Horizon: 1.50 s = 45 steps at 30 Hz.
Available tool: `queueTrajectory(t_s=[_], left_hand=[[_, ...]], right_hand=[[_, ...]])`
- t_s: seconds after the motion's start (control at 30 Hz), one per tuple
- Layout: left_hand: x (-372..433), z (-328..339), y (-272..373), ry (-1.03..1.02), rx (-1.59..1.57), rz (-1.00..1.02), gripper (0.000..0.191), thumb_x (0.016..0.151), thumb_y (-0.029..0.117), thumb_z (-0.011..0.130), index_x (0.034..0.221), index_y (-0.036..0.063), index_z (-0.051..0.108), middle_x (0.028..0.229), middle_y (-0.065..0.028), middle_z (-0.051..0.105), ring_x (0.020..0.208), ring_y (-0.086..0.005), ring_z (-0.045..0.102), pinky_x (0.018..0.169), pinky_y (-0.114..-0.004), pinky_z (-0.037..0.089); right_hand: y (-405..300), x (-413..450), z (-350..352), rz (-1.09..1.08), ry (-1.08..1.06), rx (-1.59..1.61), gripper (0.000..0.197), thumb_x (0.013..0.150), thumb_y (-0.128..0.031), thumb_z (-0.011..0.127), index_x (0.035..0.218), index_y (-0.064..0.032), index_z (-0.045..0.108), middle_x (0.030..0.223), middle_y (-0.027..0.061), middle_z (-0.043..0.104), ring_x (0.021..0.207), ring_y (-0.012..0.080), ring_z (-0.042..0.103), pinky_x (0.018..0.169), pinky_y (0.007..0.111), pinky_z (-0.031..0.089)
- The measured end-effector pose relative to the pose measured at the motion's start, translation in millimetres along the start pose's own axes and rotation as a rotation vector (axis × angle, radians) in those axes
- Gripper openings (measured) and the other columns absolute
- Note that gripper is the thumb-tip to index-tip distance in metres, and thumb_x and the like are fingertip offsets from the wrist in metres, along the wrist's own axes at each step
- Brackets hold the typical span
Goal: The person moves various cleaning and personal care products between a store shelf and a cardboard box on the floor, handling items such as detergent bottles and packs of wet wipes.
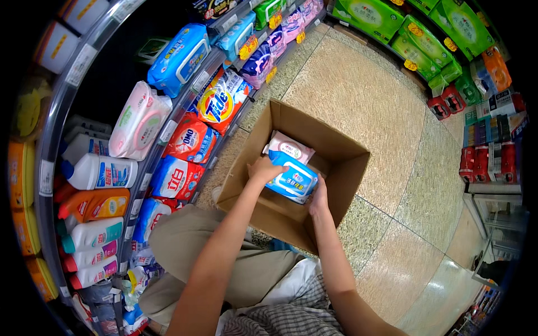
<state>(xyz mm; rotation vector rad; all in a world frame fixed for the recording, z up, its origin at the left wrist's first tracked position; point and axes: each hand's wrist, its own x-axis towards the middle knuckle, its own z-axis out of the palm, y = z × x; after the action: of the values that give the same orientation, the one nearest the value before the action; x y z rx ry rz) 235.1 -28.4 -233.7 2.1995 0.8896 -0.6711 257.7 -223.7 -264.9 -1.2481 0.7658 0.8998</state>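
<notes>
Between my two hands is a blue pack of wet wipes [293, 178] with a white-framed lid, held inside an open cardboard box [349, 168]. My left hand [265, 170] grips its left end, thumb over the top. My right hand [318, 196] holds the opposite end, fingers along its side. Just beyond, a pink and white wipes pack [290, 148] lies in the box, partly covered by the blue one. The box stands on the tiled floor in front of my bent legs.
Shelving on the left holds a pink wipes pack [141, 121], another blue wipes pack [180, 59], a Tide detergent bag [222, 101], an OMO bag [191, 138] and several cleaner bottles [105, 171]. Green tissue packs [370, 19] line the far shelf. Red drink packs [487, 164] stand at right.
</notes>
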Motion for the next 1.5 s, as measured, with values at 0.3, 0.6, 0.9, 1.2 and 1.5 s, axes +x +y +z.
queueTrajectory(t_s=[0.3,0.6,0.9,1.2,1.5], left_hand=[[60,71,-48,-0.106,-0.26,-0.121,0.067,0.073,0.053,0.067,0.112,-0.0006,0.064,0.121,-0.0221,0.06,0.117,-0.0334,0.055,0.105,-0.044,0.033],[142,150,-147,-0.116,-0.494,-0.152,0.075,0.068,0.048,0.072,0.124,0.0009,0.054,0.118,-0.022,0.062,0.112,-0.0335,0.058,0.097,-0.039,0.041],[131,120,-96,-0.035,-0.282,-0.189,0.093,0.058,0.046,0.072,0.134,0.0012,0.043,0.134,-0.0245,0.047,0.126,-0.0369,0.043,0.105,-0.042,0.035],[155,144,-122,0.022,-0.662,-0.077,0.077,0.055,0.033,0.064,0.119,-0.0074,0.05,0.125,-0.0278,0.05,0.119,-0.041,0.045,0.101,-0.04,0.037],[147,137,-113,0.068,-0.756,0.058,0.074,0.053,0.025,0.066,0.118,-0.0078,0.051,0.118,-0.0257,0.057,0.113,-0.0379,0.052,0.099,-0.038,0.039]], right_hand=[[34,55,7,-0.048,0.025,0.171,0.051,0.099,-0.043,0.028,0.123,-0.006,0.053,0.121,0.0126,0.059,0.111,0.0249,0.055,0.099,0.037,0.04],[42,64,36,0.07,0.174,0.06,0.061,0.094,-0.053,0.032,0.131,-0.0074,0.049,0.131,0.0107,0.052,0.119,0.0249,0.048,0.102,0.039,0.034],[66,109,8,0.15,0.122,-0.024,0.074,0.086,-0.063,0.03,0.149,-0.0257,0.023,0.155,0.01,0.02,0.136,0.0355,0.027,0.104,0.066,0.014],[72,115,9,0.133,0.058,0.036,0.071,0.088,-0.058,0.032,0.149,-0.0227,0.024,0.155,0.0092,0.02,0.136,0.035,0.026,0.106,0.065,0.013],[63,108,22,0.072,-0.047,0.029,0.071,0.091,-0.056,0.035,0.147,-0.0137,0.026,0.155,0.0079,0.022,0.141,0.0306,0.019,0.107,0.065,0.01]])
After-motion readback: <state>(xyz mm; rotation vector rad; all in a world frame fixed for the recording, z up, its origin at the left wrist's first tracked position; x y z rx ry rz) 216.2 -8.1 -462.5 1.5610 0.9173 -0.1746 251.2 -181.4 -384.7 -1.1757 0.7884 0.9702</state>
